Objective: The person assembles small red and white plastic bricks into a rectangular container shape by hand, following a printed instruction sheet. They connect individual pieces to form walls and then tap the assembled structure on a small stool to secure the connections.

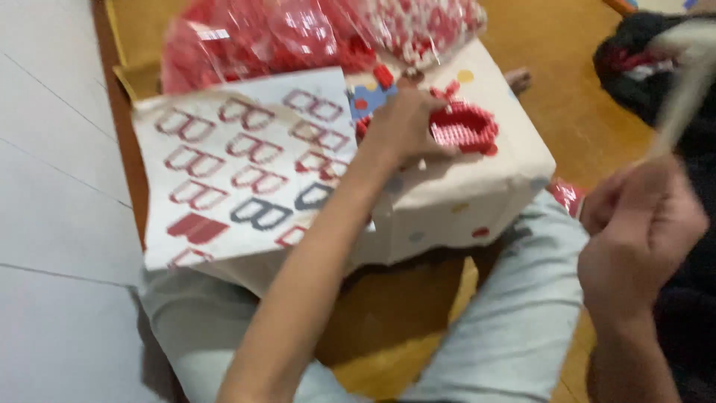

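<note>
A: Where is the left hand [403,127]?

B: Just above the middle of the frame, resting on top of a cardboard box [477,201] with coloured dots. Its fingers are curled down against a red heart-shaped piece built of small bricks [466,127], which lies on the box top just right of centre. The hand touches the heart's left edge; blur hides whether the fingers actually pinch it.

A: And the right hand [641,224]?

B: At the right edge of the frame, raised well apart from the box. It is closed into a loose fist. A pale blurred strip [682,97] runs up from it toward the upper right corner, but the blur makes it impossible to tell whether the hand grips it.

A: What lies around the heart?

B: Left of it, a printed sheet [239,164] with rows of red outline shapes and two dark ones covers the box's left half. Behind, at the top of the frame, a clear plastic bag [298,33] full of red and white small bricks. A few loose red bricks [384,75] sit just above the hand.

A: And below?

B: The person's legs in light grey trousers [514,321], folded on an orange-brown mat [567,75], with pale floor tiles [52,186] at the left.
</note>
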